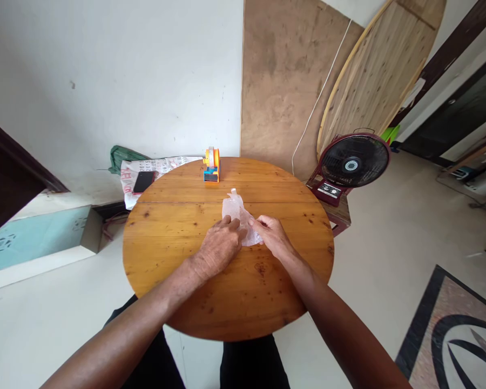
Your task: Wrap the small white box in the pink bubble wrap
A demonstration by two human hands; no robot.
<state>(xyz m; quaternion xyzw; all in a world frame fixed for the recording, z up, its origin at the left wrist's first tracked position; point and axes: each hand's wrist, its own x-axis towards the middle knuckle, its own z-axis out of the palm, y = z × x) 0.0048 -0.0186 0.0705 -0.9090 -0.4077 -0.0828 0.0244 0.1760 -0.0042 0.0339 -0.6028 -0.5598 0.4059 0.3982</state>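
A small piece of translucent bubble wrap point(235, 207) lies crumpled on the round wooden table point(162, 237), between my two hands. My left hand point(223, 241) rests on its near left part with curled fingers closed on the wrap. At its right edge, my right hand point(272, 234) pinches the wrap between thumb and fingers. What the wrap may enclose cannot be made out. Near the table's far edge stands an orange and blue tape dispenser point(211, 165) with a roll of tape, apart from both hands.
Past the table's right edge, a dark red fan point(353, 162) stands on a wooden stool point(340, 215). A phone point(144, 182) lies on a white printed sack point(127, 183) to the left. Behind, a round wooden board point(372, 81) leans against the wall.
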